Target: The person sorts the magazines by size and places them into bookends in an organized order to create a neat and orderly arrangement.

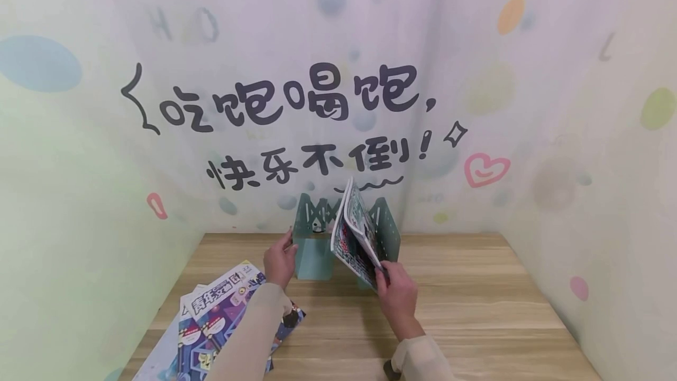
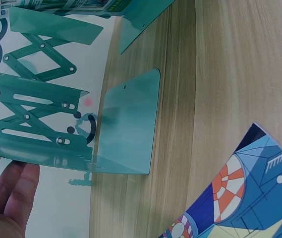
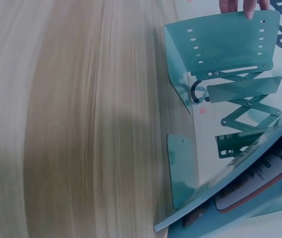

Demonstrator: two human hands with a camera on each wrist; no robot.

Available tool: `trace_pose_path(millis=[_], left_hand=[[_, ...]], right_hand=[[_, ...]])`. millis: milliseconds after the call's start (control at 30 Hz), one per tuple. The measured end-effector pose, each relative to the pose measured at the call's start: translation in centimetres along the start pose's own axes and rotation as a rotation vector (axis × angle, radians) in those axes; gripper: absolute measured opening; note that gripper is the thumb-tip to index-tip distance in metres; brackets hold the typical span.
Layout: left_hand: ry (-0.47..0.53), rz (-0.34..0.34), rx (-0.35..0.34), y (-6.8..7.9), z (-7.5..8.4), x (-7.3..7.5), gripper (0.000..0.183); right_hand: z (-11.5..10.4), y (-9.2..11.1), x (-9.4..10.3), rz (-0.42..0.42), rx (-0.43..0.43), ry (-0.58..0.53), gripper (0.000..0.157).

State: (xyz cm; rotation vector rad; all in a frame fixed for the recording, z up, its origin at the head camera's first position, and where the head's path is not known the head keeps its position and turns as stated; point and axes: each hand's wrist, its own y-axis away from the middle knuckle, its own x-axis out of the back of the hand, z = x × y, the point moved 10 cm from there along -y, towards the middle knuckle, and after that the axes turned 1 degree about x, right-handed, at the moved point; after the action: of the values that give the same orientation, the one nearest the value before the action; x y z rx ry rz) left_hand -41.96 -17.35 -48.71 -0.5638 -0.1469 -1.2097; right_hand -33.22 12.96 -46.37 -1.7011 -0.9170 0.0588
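A green metal expandable book rack (image 1: 314, 260) with scissor-like links stands at the back of the table. Its left end panel (image 2: 46, 156) is pinched by my left hand (image 1: 280, 260), the thumb on one face and fingers on the other. My right hand (image 1: 398, 293) grips magazines (image 1: 359, 225) by their lower near edge. They lean to the left, partly fanned apart, in front of the rack's middle and right side. In the right wrist view the magazines (image 3: 250, 181) hide part of the rack, and only a sliver of the right hand shows.
Several colourful magazines (image 1: 211, 310) lie overlapped at the table's left front, partly behind my left sleeve. The wooden table (image 1: 476, 298) meets a whitish wall covering (image 1: 529, 75) with black lettering close behind the rack. Side walls border the table left and right.
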Motion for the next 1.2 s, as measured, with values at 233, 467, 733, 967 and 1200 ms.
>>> trace_pose_path(millis=[233, 467, 733, 967, 1200], left_hand=[[-0.003, 0.001, 0.002, -0.1, -0.1, 0.0, 0.047], [-0.007, 0.002, 0.010, -0.1, -0.2, 0.0, 0.047], [-0.008, 0.005, 0.006, -0.1, 0.0, 0.0, 0.048], [-0.019, 0.004, 0.008, -0.1, -0.1, -0.1, 0.047], [-0.017, 0.002, 0.005, 0.0, 0.0, 0.0, 0.047]], right_hand=[[-0.2, 0.3, -0.2, -0.044, 0.009, -0.062, 0.022], [-0.3, 0.8, -0.4, -0.072, 0.027, -0.144, 0.024], [0.1, 1.2, -0.8, -0.135, -0.022, -0.151, 0.025], [0.2, 1.4, -1.1, -0.138, -0.004, -0.131, 0.027], [0.4, 1.5, -1.3, -0.159, -0.047, -0.127, 0.028]])
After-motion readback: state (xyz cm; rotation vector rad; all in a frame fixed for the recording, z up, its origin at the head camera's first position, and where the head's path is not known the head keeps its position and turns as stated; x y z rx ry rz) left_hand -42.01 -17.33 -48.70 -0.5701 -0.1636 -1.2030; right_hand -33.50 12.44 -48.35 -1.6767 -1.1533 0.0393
